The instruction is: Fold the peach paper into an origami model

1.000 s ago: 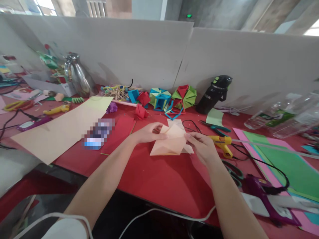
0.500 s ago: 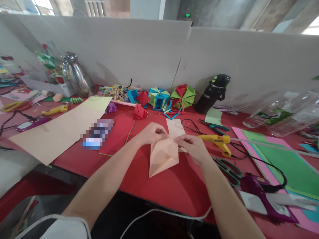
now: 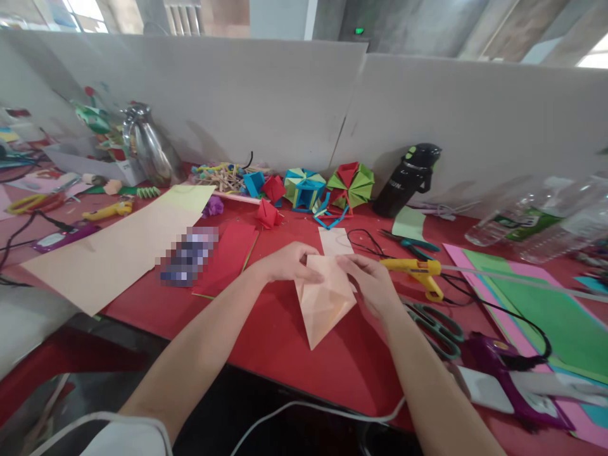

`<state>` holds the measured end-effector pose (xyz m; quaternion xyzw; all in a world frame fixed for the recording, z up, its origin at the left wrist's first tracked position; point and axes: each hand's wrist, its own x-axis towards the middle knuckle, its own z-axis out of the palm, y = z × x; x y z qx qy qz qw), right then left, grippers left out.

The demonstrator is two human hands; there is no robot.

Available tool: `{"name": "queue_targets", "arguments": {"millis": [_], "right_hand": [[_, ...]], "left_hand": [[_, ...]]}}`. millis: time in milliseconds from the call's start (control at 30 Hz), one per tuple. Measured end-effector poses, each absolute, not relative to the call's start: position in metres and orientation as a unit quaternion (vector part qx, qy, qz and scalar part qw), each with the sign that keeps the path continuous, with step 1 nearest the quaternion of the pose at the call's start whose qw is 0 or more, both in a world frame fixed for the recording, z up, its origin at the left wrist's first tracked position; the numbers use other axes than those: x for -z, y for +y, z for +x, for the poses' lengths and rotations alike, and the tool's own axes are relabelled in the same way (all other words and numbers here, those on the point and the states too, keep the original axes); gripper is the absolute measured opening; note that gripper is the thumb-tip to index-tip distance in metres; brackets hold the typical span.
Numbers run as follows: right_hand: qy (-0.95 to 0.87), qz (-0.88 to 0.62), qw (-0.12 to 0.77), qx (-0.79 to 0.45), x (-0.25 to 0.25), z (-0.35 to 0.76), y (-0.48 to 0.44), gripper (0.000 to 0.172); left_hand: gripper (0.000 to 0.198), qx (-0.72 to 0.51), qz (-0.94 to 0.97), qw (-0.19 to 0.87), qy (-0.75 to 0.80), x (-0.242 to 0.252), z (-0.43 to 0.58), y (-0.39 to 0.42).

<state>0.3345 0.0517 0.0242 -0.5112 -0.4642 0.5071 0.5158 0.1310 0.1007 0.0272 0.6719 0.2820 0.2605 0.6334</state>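
A sheet of peach paper (image 3: pixel 325 304), folded into a kite-like shape with creases, is held just above the red table (image 3: pixel 266 335), its point toward me. My left hand (image 3: pixel 297 263) pinches its upper left edge, thumb on top and fingers behind. At the upper right edge, my right hand (image 3: pixel 368 275) grips the paper between thumb and fingers. Behind the folded paper lies a pale paper strip (image 3: pixel 336 242), partly covered. Red paper sheets (image 3: pixel 228 253) lie left of my left hand.
A yellow glue gun (image 3: pixel 418 272) and dark green scissors (image 3: pixel 434 326) lie right of my right hand. A purple glue gun (image 3: pixel 513 380) is nearer me. Coloured sheets (image 3: pixel 546 304) are stacked far right. Folded paper models (image 3: pixel 306 189) and a black bottle (image 3: pixel 406 180) stand at the back.
The folded paper has turned, and its lower point has swung to the right. My left thumb now lies over the paper's face; my right hand has shifted only slightly.
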Motion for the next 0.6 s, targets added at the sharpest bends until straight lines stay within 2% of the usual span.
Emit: {"name": "queue_targets", "arguments": {"millis": [133,267,433,500,600], "right_hand": [[-0.442,-0.481,0.542,-0.529,-0.028,0.337,0.052,0.044],[-0.483,-0.478,0.510,-0.528,-0.027,0.333,0.051,0.049],[-0.560,-0.476,0.510,-0.447,-0.023,0.328,0.052,0.057],[-0.551,-0.496,0.532,-0.408,-0.022,0.330,0.054,0.050],[-0.542,-0.525,0.543,-0.369,-0.022,0.334,0.055,0.040]], "left_hand": [[0.033,-0.399,0.589,0.613,0.344,-0.026,0.137,0.104],[0.041,-0.493,0.518,0.584,0.384,-0.028,0.141,0.106],[0.043,-0.500,0.520,0.573,0.389,-0.024,0.145,0.105],[0.043,-0.472,0.517,0.598,0.390,-0.024,0.145,0.104],[0.031,-0.429,0.510,0.621,0.412,-0.025,0.144,0.103]]}}
